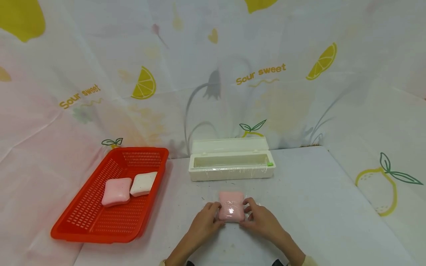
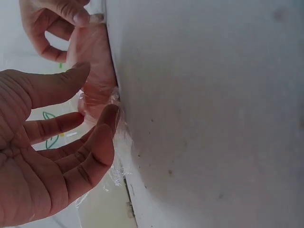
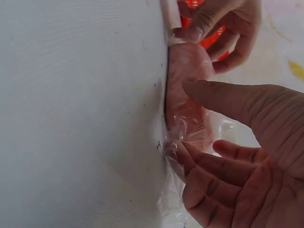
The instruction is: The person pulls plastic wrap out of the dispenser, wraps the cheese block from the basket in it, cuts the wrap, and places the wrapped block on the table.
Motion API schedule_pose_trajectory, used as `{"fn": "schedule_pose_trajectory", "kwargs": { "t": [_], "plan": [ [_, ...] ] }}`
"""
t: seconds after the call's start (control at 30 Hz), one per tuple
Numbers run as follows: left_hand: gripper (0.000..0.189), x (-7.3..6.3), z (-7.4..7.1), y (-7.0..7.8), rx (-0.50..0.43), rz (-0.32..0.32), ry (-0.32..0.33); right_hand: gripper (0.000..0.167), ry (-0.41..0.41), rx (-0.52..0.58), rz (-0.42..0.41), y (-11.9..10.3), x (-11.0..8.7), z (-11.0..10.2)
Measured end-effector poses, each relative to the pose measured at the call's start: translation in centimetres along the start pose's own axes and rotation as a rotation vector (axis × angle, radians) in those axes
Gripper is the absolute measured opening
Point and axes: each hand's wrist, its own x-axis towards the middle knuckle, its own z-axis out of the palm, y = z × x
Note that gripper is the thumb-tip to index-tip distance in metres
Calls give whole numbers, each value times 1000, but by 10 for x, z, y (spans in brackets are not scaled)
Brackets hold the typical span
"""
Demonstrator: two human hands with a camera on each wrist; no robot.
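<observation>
White table, lemon-print cloth backdrop (creased), soft light

Your left hand and right hand are bare, without rings; pale cuffs, perhaps cream sleeves, barely show at both wrists.
</observation>
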Motion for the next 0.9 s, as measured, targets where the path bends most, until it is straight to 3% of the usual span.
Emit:
{"fn": "schedule_pose_trajectory", "kwargs": {
  "t": [0.17,0.37,0.6,0.9],
  "plan": [
    [46,7,1,-2,37,5,-16,54,23,-62,-27,2,5,5],
    [31,9,0,-3,5,41,-28,43,-5,-13,-73,3,2,4],
    [20,4,-6,0,-7,120,-57,36,-80,115,-153,3,-2,-3],
    [17,1,-12,-1,-100,141,-75,31,-178,296,-163,4,-1,-8]
  ]
}}
